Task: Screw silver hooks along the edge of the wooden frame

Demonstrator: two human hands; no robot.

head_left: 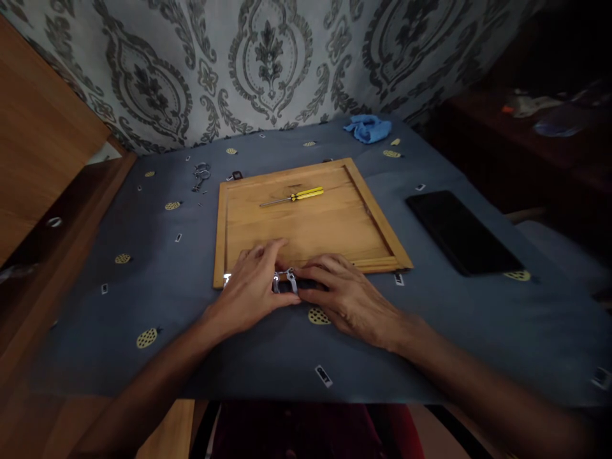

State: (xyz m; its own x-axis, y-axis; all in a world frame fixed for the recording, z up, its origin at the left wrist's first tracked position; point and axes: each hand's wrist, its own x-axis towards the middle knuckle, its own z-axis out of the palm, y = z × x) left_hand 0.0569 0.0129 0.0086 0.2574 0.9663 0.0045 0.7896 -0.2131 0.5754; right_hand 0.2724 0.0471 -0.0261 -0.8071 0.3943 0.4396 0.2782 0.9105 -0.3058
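A framed wooden panel [306,223] lies flat on the cloth. At its near edge is a small silver metal fitting [291,278] with a dark part beside it; its exact kind is mostly hidden by my fingers. My left hand [251,280] has its thumb below the fitting and its fingers over the panel's edge, closed around the fitting's left side. From the other side, my right hand [347,293] presses curled fingers against the fitting's right end. A screwdriver [292,196] with a yellow and black handle rests on the panel, out of both hands.
Metal rings or clips [201,173] and tiny screws [201,204] lie left of the panel. A black tablet-like slab [463,233] lies to the right. Behind is a blue cloth [369,129] near the patterned curtain [268,64]. A wooden cabinet [43,127] borders the left side.
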